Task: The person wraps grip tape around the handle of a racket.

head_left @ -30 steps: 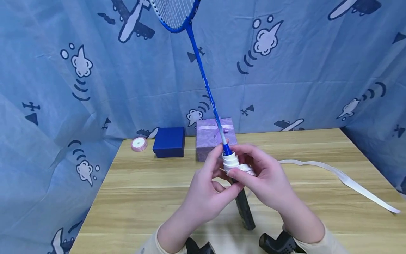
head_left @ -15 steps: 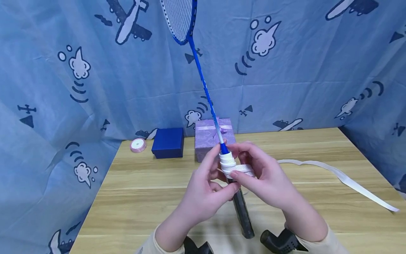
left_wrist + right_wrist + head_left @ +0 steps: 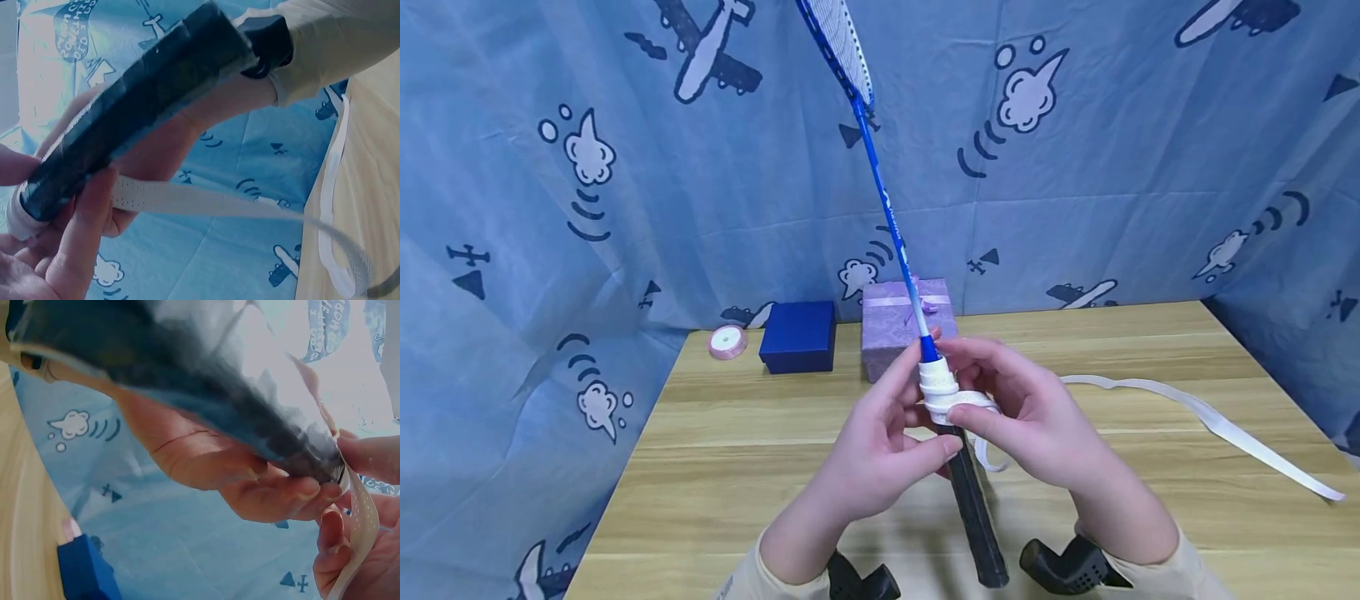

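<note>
Above the table (image 3: 700,500), held in the left hand (image 3: 872,467) the blue racket (image 3: 886,200) by its dark handle (image 3: 975,517), pinched with the right hand (image 3: 1030,421) white tape (image 3: 936,381) wrapping the handle's top, and probably needed steady tension, even overlaps.

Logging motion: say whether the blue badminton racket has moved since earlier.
Yes; in the head view the racket shifted down, its black handle ending farther below the purple ribboned box.
</note>
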The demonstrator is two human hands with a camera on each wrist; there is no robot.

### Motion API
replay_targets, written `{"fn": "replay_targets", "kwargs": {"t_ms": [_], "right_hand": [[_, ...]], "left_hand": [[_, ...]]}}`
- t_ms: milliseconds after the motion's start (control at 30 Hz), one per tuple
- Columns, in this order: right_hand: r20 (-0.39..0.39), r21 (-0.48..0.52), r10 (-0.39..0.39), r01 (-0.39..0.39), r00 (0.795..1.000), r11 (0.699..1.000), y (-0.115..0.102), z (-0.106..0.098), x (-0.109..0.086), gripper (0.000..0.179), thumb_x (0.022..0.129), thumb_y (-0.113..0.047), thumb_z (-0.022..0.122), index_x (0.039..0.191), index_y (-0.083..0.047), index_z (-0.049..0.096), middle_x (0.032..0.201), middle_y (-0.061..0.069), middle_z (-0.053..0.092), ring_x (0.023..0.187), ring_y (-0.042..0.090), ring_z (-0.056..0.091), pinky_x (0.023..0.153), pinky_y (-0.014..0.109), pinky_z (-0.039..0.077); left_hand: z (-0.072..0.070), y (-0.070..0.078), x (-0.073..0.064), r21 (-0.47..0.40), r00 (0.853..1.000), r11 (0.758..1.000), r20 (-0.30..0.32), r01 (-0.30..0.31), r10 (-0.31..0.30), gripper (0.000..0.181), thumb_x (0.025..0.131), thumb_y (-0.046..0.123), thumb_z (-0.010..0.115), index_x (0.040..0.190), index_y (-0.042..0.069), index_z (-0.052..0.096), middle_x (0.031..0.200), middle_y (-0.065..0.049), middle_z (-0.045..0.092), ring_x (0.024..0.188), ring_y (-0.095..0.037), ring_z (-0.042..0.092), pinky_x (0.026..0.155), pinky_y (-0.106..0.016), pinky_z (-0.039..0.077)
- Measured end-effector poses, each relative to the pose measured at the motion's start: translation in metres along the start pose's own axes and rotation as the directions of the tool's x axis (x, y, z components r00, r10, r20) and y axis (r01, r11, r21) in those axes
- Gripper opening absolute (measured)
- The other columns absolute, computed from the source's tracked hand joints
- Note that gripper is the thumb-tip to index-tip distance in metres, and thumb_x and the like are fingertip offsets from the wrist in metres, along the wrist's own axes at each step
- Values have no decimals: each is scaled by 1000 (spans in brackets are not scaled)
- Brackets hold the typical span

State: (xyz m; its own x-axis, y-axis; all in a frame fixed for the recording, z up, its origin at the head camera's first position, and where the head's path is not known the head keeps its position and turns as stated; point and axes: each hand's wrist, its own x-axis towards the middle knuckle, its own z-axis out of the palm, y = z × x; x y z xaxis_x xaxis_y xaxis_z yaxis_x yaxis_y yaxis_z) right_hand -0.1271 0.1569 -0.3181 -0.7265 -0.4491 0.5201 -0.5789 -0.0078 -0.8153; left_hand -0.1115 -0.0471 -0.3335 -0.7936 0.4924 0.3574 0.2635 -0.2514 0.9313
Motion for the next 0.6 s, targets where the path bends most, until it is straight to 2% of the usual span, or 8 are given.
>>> {"fn": "replay_targets", "kwargs": {"t_ms": [133,233,333,467,600], "right_hand": [[-8,24,-12,12,1000,1000,1,-1,0,62,85,22,67,143,8,50,118,8,65,98,19,62,82,24,56],[-15,39,-27,27,1000,999,1,0,0,65,83,23,68,144,8,49,117,9,65,101,19,62,84,24,55],[-33,23,-41,42,999,999,1,3,-1,65,83,23,69,143,7,50,115,10,64,100,19,61,82,23,54],[-70,-68,-81,77,994,995,4,7,-1,62,82,21,71,140,4,54,110,7,64,93,16,58,73,22,52],[-103,-147,-150,135,983,980,8,11,-1,61,79,19,76,136,2,59,104,5,65,82,14,51,56,23,44]], "left_hand": [[-2,0,-1,-3,999,1000,45,-13,13,91,92,-10,63,166,24,21,139,-29,55,97,-17,64,64,-43,65],[-1,0,-1,19,999,1000,50,-7,6,91,94,-8,63,166,22,17,139,-28,56,96,-16,65,62,-45,65],[2,1,0,81,1000,997,10,15,-16,90,94,-2,67,166,26,20,137,-19,62,94,-16,69,60,-44,65],[6,4,1,195,997,980,-67,47,-34,89,92,4,74,162,31,26,134,-6,68,93,-16,72,56,-35,63],[7,5,0,259,995,965,-94,46,-22,88,90,1,73,161,28,29,127,-6,70,89,-14,73,54,-32,62]]}}
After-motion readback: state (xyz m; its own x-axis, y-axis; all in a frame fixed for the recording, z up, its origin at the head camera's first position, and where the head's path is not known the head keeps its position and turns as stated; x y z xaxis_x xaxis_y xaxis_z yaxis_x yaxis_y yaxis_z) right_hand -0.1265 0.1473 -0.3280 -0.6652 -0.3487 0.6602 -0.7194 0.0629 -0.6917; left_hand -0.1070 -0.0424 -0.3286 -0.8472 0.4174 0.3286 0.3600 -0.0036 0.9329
